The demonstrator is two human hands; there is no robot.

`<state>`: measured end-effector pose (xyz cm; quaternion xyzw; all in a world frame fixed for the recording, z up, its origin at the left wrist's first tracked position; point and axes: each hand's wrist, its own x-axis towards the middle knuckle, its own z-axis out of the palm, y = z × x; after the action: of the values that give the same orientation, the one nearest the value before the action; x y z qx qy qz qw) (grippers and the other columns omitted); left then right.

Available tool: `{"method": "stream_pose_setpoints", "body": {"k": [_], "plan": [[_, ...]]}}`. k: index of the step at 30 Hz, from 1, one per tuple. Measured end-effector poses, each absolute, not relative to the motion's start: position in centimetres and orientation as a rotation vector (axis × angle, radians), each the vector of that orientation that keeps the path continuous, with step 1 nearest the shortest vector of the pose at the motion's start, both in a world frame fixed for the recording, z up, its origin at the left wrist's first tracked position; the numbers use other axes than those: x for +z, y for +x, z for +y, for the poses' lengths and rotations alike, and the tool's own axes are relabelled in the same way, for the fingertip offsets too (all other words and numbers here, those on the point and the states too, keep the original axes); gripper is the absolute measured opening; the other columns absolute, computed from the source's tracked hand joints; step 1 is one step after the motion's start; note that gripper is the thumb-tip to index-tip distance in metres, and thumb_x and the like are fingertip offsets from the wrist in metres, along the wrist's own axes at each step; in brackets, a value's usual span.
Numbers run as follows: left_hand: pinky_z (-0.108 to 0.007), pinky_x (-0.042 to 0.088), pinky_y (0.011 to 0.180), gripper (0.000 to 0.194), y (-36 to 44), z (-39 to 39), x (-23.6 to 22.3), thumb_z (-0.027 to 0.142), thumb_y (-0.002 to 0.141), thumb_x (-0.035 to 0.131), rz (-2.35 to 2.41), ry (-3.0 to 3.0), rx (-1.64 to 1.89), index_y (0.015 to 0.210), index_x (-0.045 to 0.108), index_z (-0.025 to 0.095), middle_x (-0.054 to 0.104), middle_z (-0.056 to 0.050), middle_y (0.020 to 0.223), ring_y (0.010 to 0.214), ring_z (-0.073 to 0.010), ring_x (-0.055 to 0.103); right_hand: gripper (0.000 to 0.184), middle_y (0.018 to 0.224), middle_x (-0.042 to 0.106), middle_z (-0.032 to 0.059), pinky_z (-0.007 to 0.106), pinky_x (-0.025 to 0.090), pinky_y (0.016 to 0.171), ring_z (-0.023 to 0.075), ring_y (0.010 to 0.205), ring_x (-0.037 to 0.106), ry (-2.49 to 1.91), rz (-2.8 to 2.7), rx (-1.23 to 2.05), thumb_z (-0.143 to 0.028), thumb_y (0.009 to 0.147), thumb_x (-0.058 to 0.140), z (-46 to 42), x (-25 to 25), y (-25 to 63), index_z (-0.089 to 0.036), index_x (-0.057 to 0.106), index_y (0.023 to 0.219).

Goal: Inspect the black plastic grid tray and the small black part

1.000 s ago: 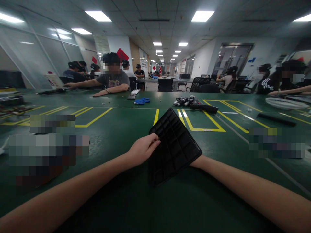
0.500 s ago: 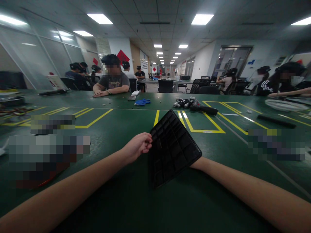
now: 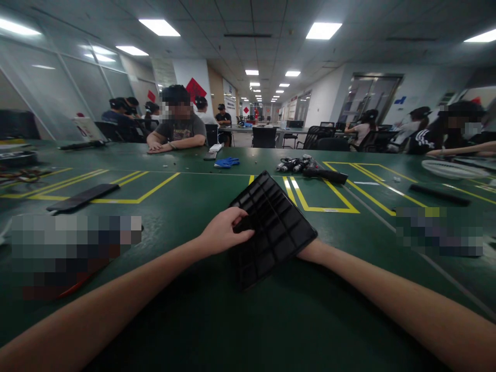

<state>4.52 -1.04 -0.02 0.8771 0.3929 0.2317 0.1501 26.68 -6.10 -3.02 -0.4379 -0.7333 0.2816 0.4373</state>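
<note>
A black tray divided into several small compartments is tilted above the green table. My right hand holds it from behind at the lower right, and its fingers are hidden by the tray. Over the tray's left part is my left hand, its thumb and forefinger apart on the compartment side. Nothing shows between those two fingertips; the other fingers are partly out of sight. The compartments are dark, so I cannot make out whether small things lie in them.
Yellow tape outlines mark the green table. A blue glove, bundled cables and a dark flat bar lie on it. Blurred items rest at left and right. Across the table sits a person with forearms on the edge.
My left hand has moved right over the tray, and its thumb and forefinger have spread from a closer pinch. The tray has shifted slightly left, with my right hand still behind it.
</note>
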Motion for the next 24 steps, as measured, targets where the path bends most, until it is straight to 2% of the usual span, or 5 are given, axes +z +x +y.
{"method": "stream_pose_setpoints", "body": {"k": [7, 14, 19, 22, 24], "plan": [[-0.03, 0.041, 0.063, 0.047, -3.4, 5.8, 2.5, 0.054, 0.066, 0.055, 1.842, 2.457, 0.328, 0.092, 0.064, 0.016, 0.065, -0.008, 0.086, 0.081, -0.0256, 0.06, 0.049, 0.114, 0.056, 0.012, 0.049, 0.036, 0.099, 0.0298, 0.116, 0.042, -1.756, -1.833, 0.136, -0.022, 0.073, 0.06, -2.9, -1.5, 34.2, -0.016, 0.049, 0.12], [-0.035, 0.045, 0.068, 0.048, -8.4, 9.2, 1.6, 0.052, 0.065, 0.059, 1.918, 2.411, 0.053, 0.09, 0.065, 0.012, 0.067, -0.015, 0.092, 0.085, -0.0304, 0.061, 0.048, 0.12, 0.056, 0.0128, 0.048, 0.039, 0.097, 0.0324, 0.115, 0.043, -1.93, -1.971, 0.09, -0.03, 0.077, 0.055, -1.9, -3.9, 36.9, -0.014, 0.048, 0.122], [-0.039, 0.045, 0.079, 0.044, -6.6, 7.8, 2.8, 0.038, 0.077, 0.051, 1.865, 2.455, 0.42, 0.105, 0.061, 0.007, 0.066, -0.013, 0.089, 0.088, -0.0298, 0.06, 0.052, 0.126, 0.051, 0.0154, 0.059, 0.029, 0.101, 0.0379, 0.122, 0.035, -1.894, -1.989, -0.229, -0.039, 0.077, 0.054, -2.6, -2.8, 35.3, -0.012, 0.05, 0.121], [-0.038, 0.046, 0.082, 0.042, -3.3, 5.2, 3.0, 0.02, 0.086, 0.029, 1.827, 2.456, 0.667, 0.117, 0.056, 0.012, 0.065, -0.009, 0.094, 0.088, -0.0243, 0.061, 0.05, 0.127, 0.05, 0.0137, 0.054, 0.029, 0.105, 0.0334, 0.125, 0.035, -1.742, -2.005, -0.235, -0.039, 0.081, 0.048, -3.8, -2.0, 32.4, -0.013, 0.048, 0.123], [-0.035, 0.049, 0.081, 0.047, -0.4, 2.8, 2.0, 0.013, 0.084, 0.027, 1.456, 2.513, 0.825, 0.125, 0.049, 0.012, 0.065, -0.009, 0.102, 0.085, -0.0197, 0.062, 0.052, 0.133, 0.047, 0.0109, 0.051, 0.027, 0.108, 0.0297, 0.128, 0.032, -1.616, -2.135, -0.121, -0.042, 0.084, 0.044, -5.0, -1.7, 29.8, -0.014, 0.044, 0.127]]}}
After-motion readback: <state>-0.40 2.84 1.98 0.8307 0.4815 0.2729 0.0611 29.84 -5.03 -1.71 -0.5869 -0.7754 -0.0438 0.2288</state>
